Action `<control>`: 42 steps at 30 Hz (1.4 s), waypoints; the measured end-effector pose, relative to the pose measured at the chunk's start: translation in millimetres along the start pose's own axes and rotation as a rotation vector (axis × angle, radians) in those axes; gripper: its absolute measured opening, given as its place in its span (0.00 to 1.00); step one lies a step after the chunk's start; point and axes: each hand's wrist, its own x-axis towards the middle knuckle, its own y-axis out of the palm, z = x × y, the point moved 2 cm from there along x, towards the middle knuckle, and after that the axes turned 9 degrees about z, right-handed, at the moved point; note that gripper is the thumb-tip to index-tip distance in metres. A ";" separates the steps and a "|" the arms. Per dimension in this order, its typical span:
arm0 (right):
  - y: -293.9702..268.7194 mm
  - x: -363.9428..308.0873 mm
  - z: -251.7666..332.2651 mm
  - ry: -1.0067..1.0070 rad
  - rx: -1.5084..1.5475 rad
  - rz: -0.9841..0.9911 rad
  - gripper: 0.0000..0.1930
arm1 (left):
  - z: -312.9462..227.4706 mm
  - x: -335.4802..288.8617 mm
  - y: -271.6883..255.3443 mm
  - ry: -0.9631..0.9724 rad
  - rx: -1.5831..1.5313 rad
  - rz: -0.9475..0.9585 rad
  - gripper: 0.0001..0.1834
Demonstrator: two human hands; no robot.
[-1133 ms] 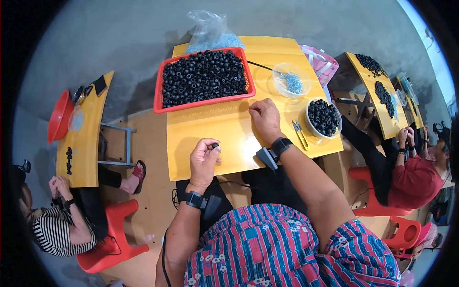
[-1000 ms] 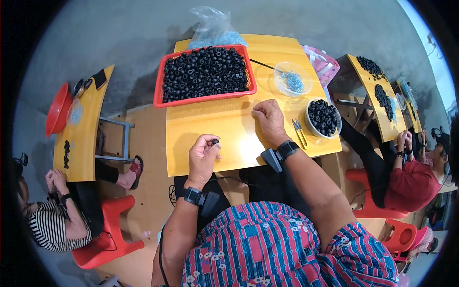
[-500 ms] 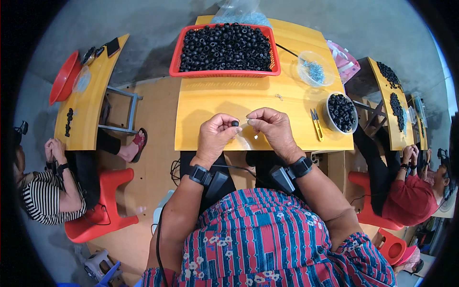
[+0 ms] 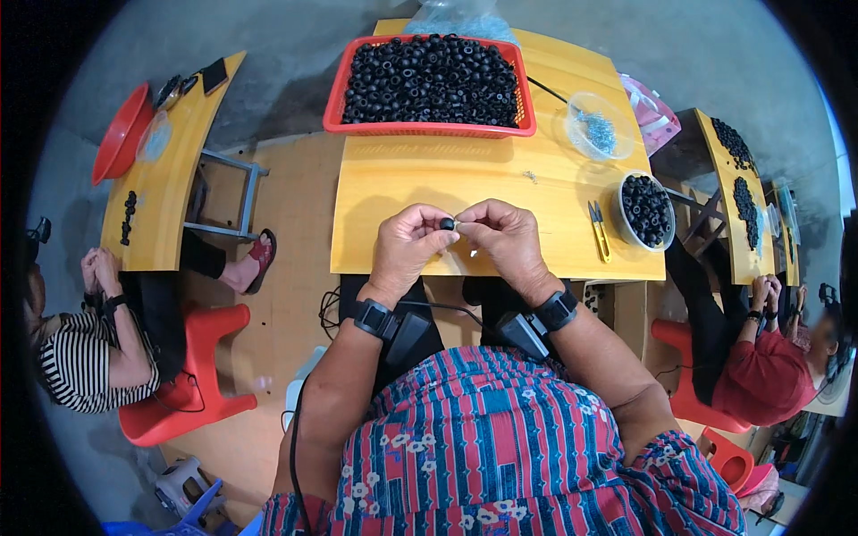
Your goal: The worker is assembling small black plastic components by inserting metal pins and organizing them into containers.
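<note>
Above the table's near edge, my left hand [image 4: 404,246] pinches a small round black part [image 4: 447,224] between thumb and fingertips. My right hand [image 4: 511,243] is closed in a pinch right beside it, its fingertips meeting the part's right side. What sits between the right fingertips is tiny and pale, too small to make out. A small white piece [image 4: 473,254] shows just below the right fingers. To the right of that hand lie yellow-handled thread snips [image 4: 601,234], next to a clear round tub [image 4: 667,234] filled with similar black parts.
A red plastic basket [image 4: 429,130] heaped with black ring-like parts stands at the table's far side. Right of it is a clear tub [image 4: 576,134] of small bluish pieces. Tiny bits [image 4: 530,177] lie mid-table. People sit at yellow tables [image 4: 170,205] on both sides.
My two hands have come together: the right fingertips, apart from the black part before, now meet it. The whole view has shifted slightly.
</note>
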 end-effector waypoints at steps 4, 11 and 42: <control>-0.9 -0.1 1.3 0.023 0.015 -0.016 0.03 | 1.2 -0.5 -0.2 0.042 0.007 -0.006 0.09; -4.9 4.3 4.1 0.052 -0.026 -0.035 0.04 | 3.1 1.4 -3.7 -0.021 0.044 0.014 0.10; 7.1 18.8 -1.8 -0.188 -0.109 0.005 0.06 | 6.8 3.9 -9.9 -0.123 -0.246 0.035 0.15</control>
